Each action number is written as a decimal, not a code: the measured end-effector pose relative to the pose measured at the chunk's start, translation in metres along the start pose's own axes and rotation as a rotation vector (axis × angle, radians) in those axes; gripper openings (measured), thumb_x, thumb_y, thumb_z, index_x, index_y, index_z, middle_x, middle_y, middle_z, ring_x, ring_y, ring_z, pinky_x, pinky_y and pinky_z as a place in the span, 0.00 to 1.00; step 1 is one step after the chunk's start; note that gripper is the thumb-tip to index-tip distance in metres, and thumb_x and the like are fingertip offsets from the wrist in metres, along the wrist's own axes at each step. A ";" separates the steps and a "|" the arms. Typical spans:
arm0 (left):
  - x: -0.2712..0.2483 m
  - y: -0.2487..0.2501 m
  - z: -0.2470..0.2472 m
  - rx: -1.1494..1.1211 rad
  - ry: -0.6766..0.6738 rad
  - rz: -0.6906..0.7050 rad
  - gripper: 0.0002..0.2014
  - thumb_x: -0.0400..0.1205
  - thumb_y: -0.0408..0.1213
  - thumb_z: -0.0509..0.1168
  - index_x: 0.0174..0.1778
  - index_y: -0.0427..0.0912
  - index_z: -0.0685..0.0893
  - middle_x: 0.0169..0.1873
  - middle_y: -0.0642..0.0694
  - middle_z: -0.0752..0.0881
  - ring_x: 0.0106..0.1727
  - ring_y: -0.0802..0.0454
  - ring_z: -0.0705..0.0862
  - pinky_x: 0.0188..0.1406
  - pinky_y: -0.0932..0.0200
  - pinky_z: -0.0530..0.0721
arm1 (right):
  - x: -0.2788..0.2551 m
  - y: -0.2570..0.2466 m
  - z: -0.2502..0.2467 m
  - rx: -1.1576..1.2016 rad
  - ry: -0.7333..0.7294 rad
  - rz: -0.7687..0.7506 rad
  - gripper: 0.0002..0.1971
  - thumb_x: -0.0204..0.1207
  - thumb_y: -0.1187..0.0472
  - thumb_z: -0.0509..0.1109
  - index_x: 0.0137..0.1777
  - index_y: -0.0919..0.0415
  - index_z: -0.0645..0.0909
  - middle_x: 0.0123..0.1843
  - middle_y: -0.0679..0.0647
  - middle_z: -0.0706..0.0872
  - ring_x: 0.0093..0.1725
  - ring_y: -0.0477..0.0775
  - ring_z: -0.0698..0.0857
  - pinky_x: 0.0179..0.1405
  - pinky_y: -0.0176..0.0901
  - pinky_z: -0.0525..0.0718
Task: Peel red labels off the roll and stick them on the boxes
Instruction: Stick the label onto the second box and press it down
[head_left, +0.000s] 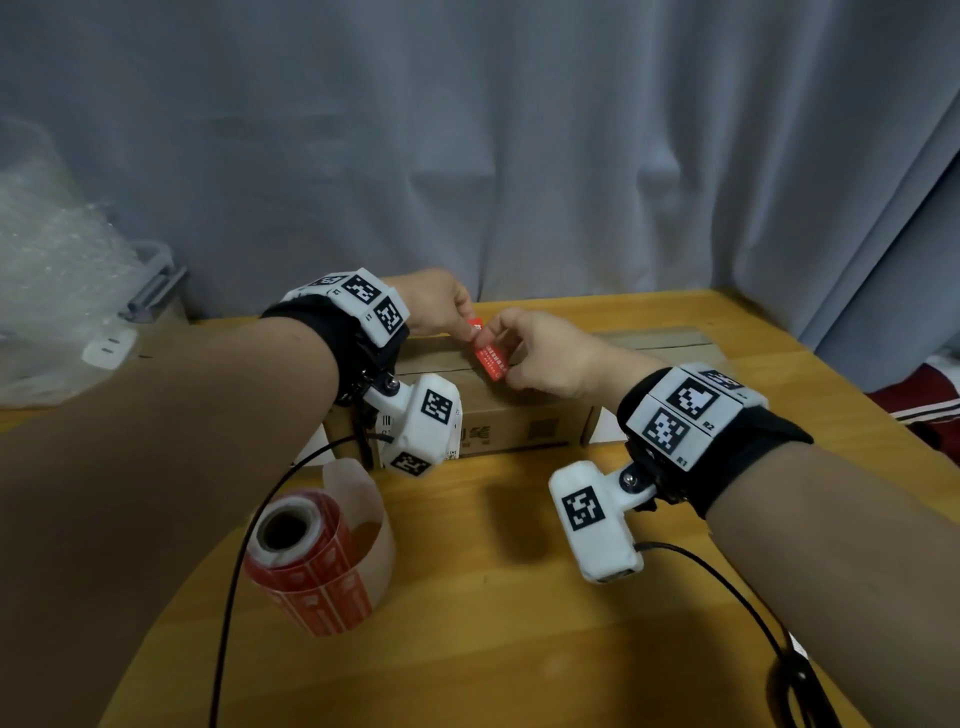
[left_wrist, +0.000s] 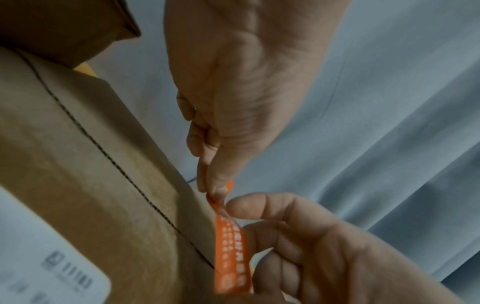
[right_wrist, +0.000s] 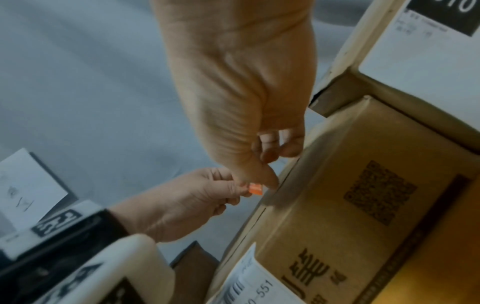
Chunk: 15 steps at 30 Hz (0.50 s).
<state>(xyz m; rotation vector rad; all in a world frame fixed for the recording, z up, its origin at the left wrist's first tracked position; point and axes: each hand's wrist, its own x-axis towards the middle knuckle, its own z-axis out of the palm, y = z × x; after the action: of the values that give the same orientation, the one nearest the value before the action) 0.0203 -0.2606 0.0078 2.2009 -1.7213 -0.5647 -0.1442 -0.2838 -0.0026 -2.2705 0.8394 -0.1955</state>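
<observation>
A red label (head_left: 487, 352) hangs just above the top of the brown cardboard box (head_left: 498, 415) at the table's middle back. My left hand (head_left: 441, 309) pinches its far end, and my right hand (head_left: 540, 358) pinches its near part. In the left wrist view the label (left_wrist: 230, 242) runs between both hands over the box top (left_wrist: 91, 164). The right wrist view shows only a small bit of the label (right_wrist: 255, 188) between the fingertips. The roll of red labels (head_left: 306, 561) lies on the table at the front left, with bare backing paper (head_left: 358, 499) curling up behind it.
A second box (head_left: 670, 345) stands to the right of the first, and a white-labelled box (right_wrist: 426, 41) beside it. Bubble wrap (head_left: 57, 270) is piled at the left. A grey curtain (head_left: 519, 130) hangs behind the wooden table (head_left: 493, 623). Black cables trail from both wrists.
</observation>
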 end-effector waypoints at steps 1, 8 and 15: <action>-0.001 0.000 -0.001 -0.006 0.009 0.002 0.10 0.75 0.39 0.73 0.49 0.39 0.87 0.40 0.46 0.83 0.46 0.52 0.78 0.36 0.68 0.70 | 0.000 0.001 0.000 -0.045 0.041 -0.040 0.19 0.69 0.73 0.73 0.57 0.56 0.79 0.47 0.52 0.80 0.35 0.44 0.77 0.28 0.29 0.73; -0.003 -0.002 -0.002 -0.039 0.053 -0.008 0.09 0.74 0.42 0.73 0.45 0.43 0.86 0.43 0.46 0.84 0.47 0.51 0.79 0.50 0.60 0.72 | -0.001 0.012 0.000 -0.274 0.250 -0.194 0.05 0.72 0.65 0.73 0.39 0.55 0.87 0.44 0.49 0.79 0.42 0.46 0.78 0.44 0.39 0.78; -0.001 0.002 0.007 0.006 0.039 0.035 0.05 0.75 0.41 0.72 0.41 0.46 0.83 0.31 0.51 0.81 0.42 0.52 0.78 0.38 0.62 0.73 | -0.005 0.012 0.004 -0.341 0.303 -0.282 0.02 0.70 0.59 0.75 0.39 0.51 0.88 0.47 0.47 0.76 0.54 0.48 0.72 0.59 0.45 0.74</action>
<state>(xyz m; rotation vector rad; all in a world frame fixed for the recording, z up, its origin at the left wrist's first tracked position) 0.0153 -0.2602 0.0021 2.1668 -1.7405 -0.5050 -0.1529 -0.2851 -0.0128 -2.7242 0.7419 -0.5746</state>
